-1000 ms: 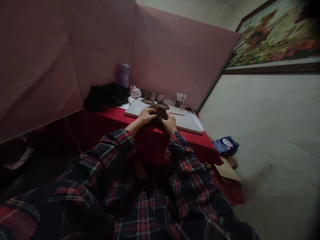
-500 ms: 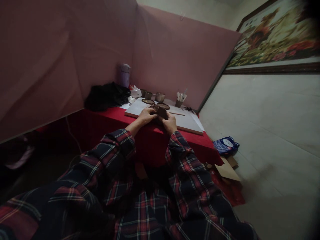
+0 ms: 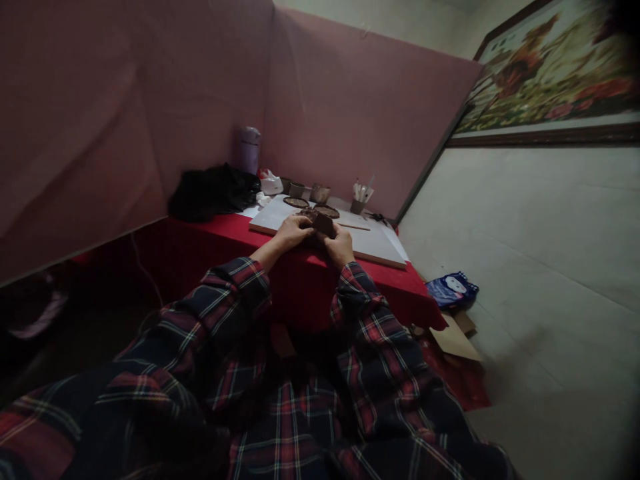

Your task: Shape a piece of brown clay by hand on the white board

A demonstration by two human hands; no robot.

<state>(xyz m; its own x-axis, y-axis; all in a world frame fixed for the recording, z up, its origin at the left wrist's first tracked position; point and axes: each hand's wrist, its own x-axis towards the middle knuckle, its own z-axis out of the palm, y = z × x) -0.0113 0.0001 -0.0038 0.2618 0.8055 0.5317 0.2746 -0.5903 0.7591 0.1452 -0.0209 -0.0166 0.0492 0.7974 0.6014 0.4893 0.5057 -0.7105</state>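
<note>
My left hand [image 3: 291, 233] and my right hand [image 3: 341, 246] are closed together around a dark brown lump [image 3: 323, 224], which looks like clay. They hold it just above the near edge of a white board [image 3: 373, 244] that lies on a red-covered table [image 3: 230, 230]. Both arms are in plaid sleeves. Two round brown discs [image 3: 296, 202] [image 3: 327, 212] and a thin wooden stick [image 3: 356, 227] lie on the board beyond my hands.
A black bundle of cloth [image 3: 213, 190], a purple bottle [image 3: 247, 150], small cups [image 3: 320, 193] and a cup of tools [image 3: 358, 199] stand at the back of the table. Pink partitions enclose it. A blue packet [image 3: 453, 289] and cardboard [image 3: 455, 340] lie on the floor right.
</note>
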